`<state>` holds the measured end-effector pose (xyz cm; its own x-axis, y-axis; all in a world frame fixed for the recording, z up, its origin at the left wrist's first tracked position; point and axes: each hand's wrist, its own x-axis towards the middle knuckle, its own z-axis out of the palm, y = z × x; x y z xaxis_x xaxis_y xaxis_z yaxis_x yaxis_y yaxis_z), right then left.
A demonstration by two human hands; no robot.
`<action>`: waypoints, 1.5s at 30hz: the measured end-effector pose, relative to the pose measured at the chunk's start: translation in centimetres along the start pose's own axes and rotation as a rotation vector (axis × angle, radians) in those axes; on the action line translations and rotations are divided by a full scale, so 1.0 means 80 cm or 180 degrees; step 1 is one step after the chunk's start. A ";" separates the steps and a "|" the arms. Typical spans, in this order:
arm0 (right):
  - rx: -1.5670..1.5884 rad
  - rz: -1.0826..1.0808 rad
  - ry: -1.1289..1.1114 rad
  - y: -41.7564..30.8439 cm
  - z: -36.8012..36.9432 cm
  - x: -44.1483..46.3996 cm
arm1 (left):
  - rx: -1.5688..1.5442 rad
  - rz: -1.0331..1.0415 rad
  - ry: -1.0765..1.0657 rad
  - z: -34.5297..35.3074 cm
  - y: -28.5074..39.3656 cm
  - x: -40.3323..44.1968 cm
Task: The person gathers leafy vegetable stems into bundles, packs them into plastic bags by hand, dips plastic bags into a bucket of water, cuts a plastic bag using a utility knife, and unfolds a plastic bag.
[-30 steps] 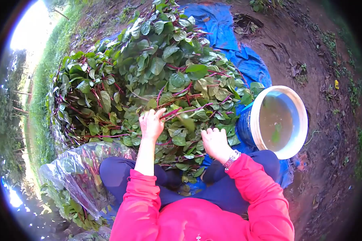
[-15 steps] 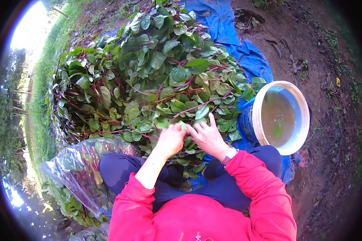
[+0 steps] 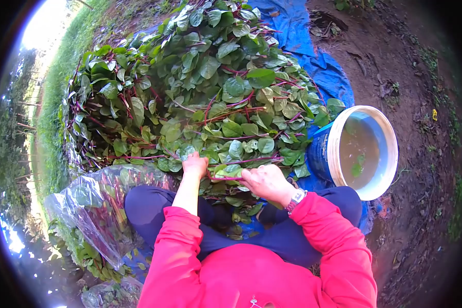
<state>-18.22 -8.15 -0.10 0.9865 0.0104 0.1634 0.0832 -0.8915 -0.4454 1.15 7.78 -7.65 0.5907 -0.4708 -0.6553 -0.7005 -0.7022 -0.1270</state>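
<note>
A large heap of green leaves on purple-red stems [image 3: 210,66] fills the middle of the view. At its near edge, my left hand [image 3: 195,165] is closed, its fingertips at the left end of a purple leafy stem [image 3: 226,178]. My right hand [image 3: 268,183], with a watch on the wrist, has its fingers wrapped round the same stem farther right. Whether my left fingers pinch the stem or something smaller is hard to make out. Several leaves hang between the two hands.
A blue bucket with a white rim [image 3: 334,154] holds murky water and floating leaves, at the right. Clear plastic [image 3: 87,205] wraps leafy stems at the left. A blue tarp [image 3: 333,82] lies under the heap, with muddy ground [image 3: 416,205] beyond.
My hands, apart at first, met over the heap and have now separated again. My right hand has closed on a purple stem, and my left hand has moved left.
</note>
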 end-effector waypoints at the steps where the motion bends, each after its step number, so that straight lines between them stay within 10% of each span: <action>1: -0.0143 0.0116 0.0053 0.003 -0.004 0.002 | 0.0003 0.0017 0.0004 -0.002 -0.003 0.005; 7: -0.0454 0.0832 0.0953 0.032 -0.045 0.017 | -0.0955 0.0079 0.1891 -0.033 -0.010 -0.004; 17: 0.1147 0.2270 0.2098 0.050 -0.113 0.025 | 0.0231 0.0201 0.0106 0.014 0.014 -0.015; 23: 0.0289 0.1983 0.1462 0.052 -0.088 0.016 | -0.1161 -0.0283 0.1981 -0.070 -0.016 -0.013; 29: -0.0688 0.0593 0.0429 0.022 -0.051 -0.014 | -0.2593 -0.0508 0.2334 -0.108 -0.116 -0.029; 39: -0.0144 0.0478 0.0413 0.007 -0.043 -0.005 | -0.3235 0.1315 -0.0156 -0.178 -0.075 -0.086; 45: -0.0481 -0.0274 -0.0117 -0.004 -0.033 -0.007 | -0.2623 0.1323 0.0162 -0.187 -0.055 -0.094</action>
<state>-19.19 -9.07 2.28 0.9814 0.1037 0.1615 0.1481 -0.9444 -0.2934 5.77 6.42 8.99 0.3861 -0.7794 -0.4934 -0.3655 -0.6204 0.6939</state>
